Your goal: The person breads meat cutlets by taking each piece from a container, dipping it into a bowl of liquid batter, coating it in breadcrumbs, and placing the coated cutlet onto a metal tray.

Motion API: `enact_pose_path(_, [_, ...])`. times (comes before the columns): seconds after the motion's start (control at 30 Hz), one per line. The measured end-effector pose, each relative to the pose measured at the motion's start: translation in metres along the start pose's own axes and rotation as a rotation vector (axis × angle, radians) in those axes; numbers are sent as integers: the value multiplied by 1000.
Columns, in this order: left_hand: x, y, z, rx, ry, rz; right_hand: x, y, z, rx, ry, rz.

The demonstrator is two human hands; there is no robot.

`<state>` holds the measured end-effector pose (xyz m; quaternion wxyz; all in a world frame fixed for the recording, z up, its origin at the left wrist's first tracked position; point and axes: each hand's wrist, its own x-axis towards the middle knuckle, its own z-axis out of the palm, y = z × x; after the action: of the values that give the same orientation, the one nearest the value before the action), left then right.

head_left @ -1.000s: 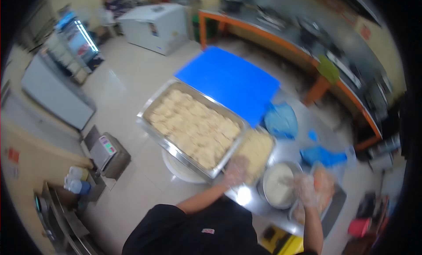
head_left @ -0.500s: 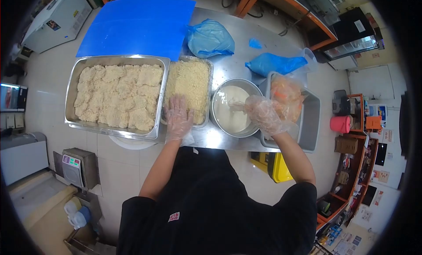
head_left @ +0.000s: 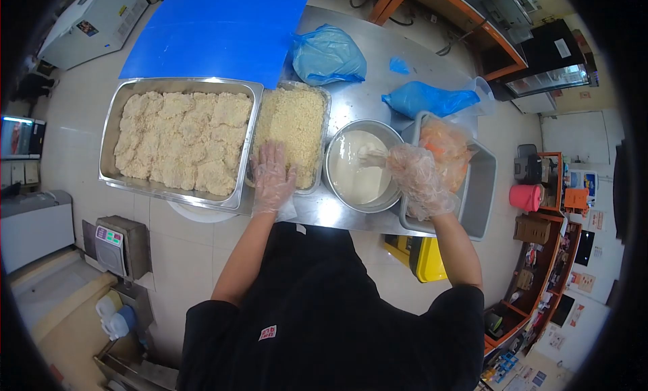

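Note:
My left hand [head_left: 273, 178], in a clear plastic glove, rests with spread fingers on the near end of a tray of pale crumbs [head_left: 293, 124]. Beside it on the left stands a large metal pan [head_left: 102, 148] full of crumb-coated pieces [head_left: 182, 138]. A round metal pot [head_left: 332, 188] holds white batter [head_left: 358, 178]. My gloved right hand [head_left: 415, 178] reaches over the pot's right rim, its fingers closed around a pale, batter-coated piece [head_left: 371, 156] at the batter. Right of it, a grey tub [head_left: 482, 182] holds a clear bag with orange-pink contents [head_left: 445, 148].
A blue board [head_left: 216, 33] lies behind the large pan. Two blue plastic bags, one bulging [head_left: 329, 56] and one flatter [head_left: 428, 99], are on the steel table [head_left: 378, 50]. Below the table's front edge is a yellow bin [head_left: 432, 261]. A scale [head_left: 110, 249] stands at the left.
The head view has swung round and steadied since the first frame. My right hand has shifted slightly right and its pale piece shows at the batter. My left hand stays on the crumbs.

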<state>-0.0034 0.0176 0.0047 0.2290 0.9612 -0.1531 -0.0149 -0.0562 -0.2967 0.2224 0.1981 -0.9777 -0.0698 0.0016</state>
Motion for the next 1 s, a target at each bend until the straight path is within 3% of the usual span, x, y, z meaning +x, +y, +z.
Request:
enact_pose_path(0.2, [-2,2,-2,-19,45,12,-2,-3,-3,63,13,-24])
enact_pose_path(0.3, [-1,3,0,-35,53,-7,7,-19,-22,-61,0,-199])
enact_pose_path(0.4, [0,4,-2,-40,56,-43,8,-10,-16,-82,-201,-117])
enact_pose_path(0.5, [1,3,5,-54,107,-62,8,2,-5,-8,-60,-135])
enact_pose_path(0.7, [0,9,-1,-31,124,-104,28,-1,-20,32,-141,-211])
enact_pose_path(0.8, [1,14,-6,-153,80,-204,59,-22,-42,-60,-196,-297])
enact_pose_path(0.9, [3,26,-23,-244,18,-329,96,-29,-39,-147,-115,-448])
enact_pose_path(1.0, [1,23,-13,-179,-54,-389,130,-43,-26,-92,-176,-468])
